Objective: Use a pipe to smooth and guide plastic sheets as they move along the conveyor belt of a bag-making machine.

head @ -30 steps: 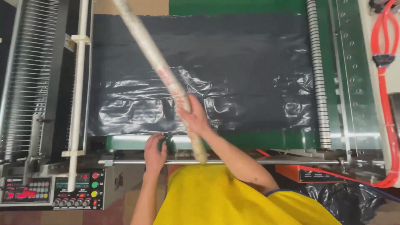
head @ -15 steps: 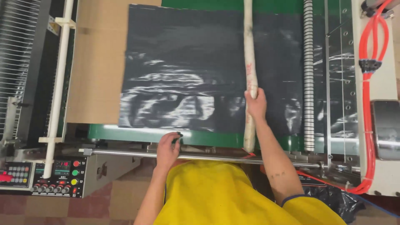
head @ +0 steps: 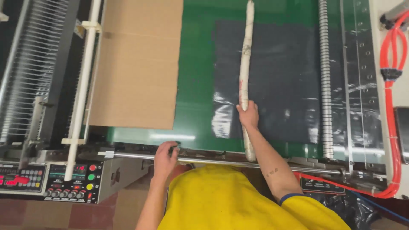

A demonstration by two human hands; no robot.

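My right hand (head: 248,115) grips a long whitish wrapped rod (head: 245,64) that lies lengthwise on a flat stack of black plastic sheets (head: 281,85) on the green machine bed (head: 196,85). The rod's near end reaches the metal front rail (head: 213,161). My left hand (head: 165,158) rests on that front rail, fingers curled around a small dark object at the bed's edge. A yellow shirt covers the bottom centre of the view.
A brown cardboard sheet (head: 136,64) lies on the bed to the left. A control panel with coloured buttons (head: 72,185) sits at lower left. A white bar (head: 83,89) runs along the left. A coiled metal roller (head: 326,76) and red hoses (head: 394,64) stand right.
The rod has swung from a diagonal tilt to lie straight and flat on the black sheets. The view has shifted, with the black sheets farther right. My left hand stays on the front rail.
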